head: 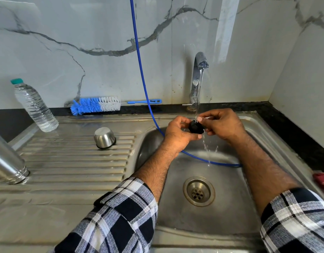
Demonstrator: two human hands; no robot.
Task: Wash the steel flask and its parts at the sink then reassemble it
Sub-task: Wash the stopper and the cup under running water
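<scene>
Over the steel sink basin (230, 212), my left hand (177, 133) and my right hand (221, 125) both grip a small black stopper (195, 128) of the flask. Water runs from the chrome tap (198, 73) onto the stopper and falls into the basin. The steel flask body (6, 159) stands mouth down on the ribbed draining board (75, 161) at the far left. The flask's steel cup (104, 137) sits upside down further back on the same board.
A blue and white bottle brush (97, 105) lies along the back ledge. A clear plastic water bottle (34, 106) with a teal cap stands at the back left. A blue hose (139, 57) hangs down into the basin. A red cloth (322, 181) shows at the right edge.
</scene>
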